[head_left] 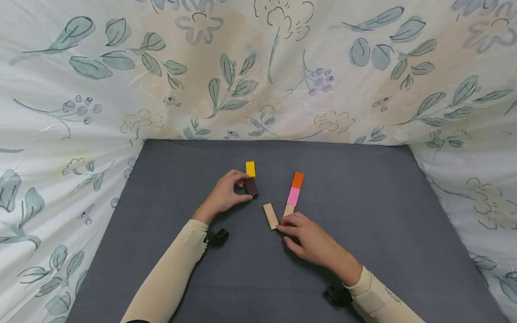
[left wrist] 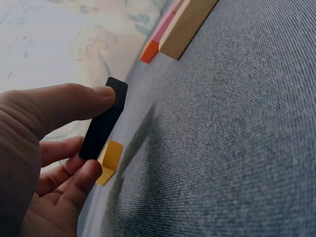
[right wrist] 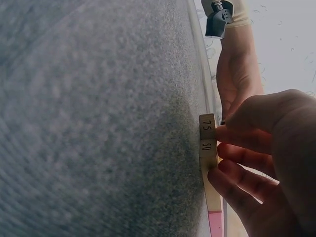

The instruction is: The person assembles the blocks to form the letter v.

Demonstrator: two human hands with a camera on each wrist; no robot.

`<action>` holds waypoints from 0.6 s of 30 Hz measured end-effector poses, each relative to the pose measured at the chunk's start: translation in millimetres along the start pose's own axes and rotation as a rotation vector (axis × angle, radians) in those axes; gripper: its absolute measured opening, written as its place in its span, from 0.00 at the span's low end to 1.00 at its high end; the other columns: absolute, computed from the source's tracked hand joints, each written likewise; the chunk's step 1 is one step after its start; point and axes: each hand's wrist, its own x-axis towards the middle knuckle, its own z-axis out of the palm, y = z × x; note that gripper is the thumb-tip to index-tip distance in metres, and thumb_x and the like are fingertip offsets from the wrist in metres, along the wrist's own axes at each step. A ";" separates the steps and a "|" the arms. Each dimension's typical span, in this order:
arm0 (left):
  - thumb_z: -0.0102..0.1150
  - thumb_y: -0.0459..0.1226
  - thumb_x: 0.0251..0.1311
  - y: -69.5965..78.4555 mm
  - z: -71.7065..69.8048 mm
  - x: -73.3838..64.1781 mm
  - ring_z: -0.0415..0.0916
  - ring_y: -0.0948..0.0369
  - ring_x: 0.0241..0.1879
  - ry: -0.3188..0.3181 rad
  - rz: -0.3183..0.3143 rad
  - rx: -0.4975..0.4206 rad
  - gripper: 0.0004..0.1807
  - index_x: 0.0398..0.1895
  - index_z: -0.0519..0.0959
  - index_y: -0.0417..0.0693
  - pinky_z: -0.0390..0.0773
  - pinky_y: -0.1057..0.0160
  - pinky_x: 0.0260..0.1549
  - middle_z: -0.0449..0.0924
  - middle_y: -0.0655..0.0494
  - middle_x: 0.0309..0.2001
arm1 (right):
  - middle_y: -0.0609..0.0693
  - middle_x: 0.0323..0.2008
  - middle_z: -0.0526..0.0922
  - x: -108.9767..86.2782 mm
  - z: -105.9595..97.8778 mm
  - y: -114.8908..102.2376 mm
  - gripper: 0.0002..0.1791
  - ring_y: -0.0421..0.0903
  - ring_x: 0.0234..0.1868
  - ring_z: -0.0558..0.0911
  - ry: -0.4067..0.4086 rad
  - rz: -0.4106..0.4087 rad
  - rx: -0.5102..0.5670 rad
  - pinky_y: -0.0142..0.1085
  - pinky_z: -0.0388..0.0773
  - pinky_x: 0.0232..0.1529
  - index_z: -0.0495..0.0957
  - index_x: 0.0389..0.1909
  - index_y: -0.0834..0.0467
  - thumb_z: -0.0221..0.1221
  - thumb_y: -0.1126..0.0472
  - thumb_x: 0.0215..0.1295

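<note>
My left hand pinches a dark brown block between thumb and fingers. In the left wrist view this block is tilted, with a shadow on the cloth beside it. Just beyond it lies a yellow block. Over on the right, my right hand reaches to two plain wood blocks, a left one and a right one, which meet at their near ends in a V. Its fingertips touch those ends, marked 75 and 50 in the right wrist view. The fingers partly cover the right block.
A pink block and an orange block continue the right wood block's line away from me. Dark grey cloth covers the table. A flowered curtain hangs behind the far edge and along both sides.
</note>
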 end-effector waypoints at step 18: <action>0.82 0.41 0.62 1.8 4.4 0.9 0.76 0.51 0.55 -0.009 0.023 -0.002 0.34 0.70 0.80 0.44 0.80 0.49 0.58 0.76 0.48 0.62 | 0.47 0.53 0.82 1.0 0.7 0.9 0.17 0.45 0.53 0.78 0.011 0.004 0.002 0.42 0.83 0.52 0.90 0.58 0.60 0.70 0.67 0.69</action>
